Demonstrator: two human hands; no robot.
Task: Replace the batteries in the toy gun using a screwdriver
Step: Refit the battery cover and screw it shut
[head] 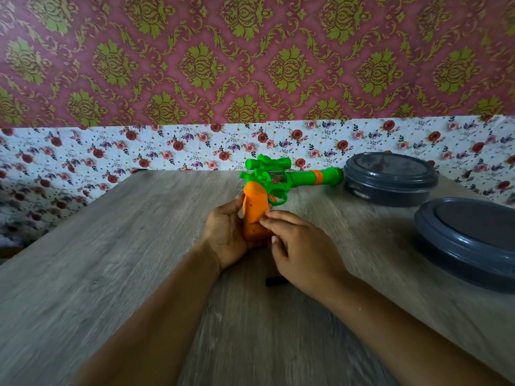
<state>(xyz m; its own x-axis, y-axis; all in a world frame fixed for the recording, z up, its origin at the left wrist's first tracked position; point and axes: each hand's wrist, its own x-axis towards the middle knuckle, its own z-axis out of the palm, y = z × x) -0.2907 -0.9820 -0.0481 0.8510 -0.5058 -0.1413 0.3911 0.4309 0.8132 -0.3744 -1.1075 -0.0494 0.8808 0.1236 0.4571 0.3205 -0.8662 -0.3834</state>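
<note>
while the left hand (pixel 227 232) grips the gun (pixel 274 188) by its orange handle above the table (pixel 111 260), the right hand's (pixel 302 247) relaxed fingertips touch the handle; fetching the screwdriver likely comes next.

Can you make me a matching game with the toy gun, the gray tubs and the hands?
Things:
1. toy gun barrel
2. toy gun grip
3. gray lidded tubs
4. small black thing

Places or colours:
A. on the table, half hidden under the right hand
B. orange, held by the left hand
C. green with an orange ring, pointing right
D. on the right side of the table

Pairs: 1-C, 2-B, 3-D, 4-A
</note>
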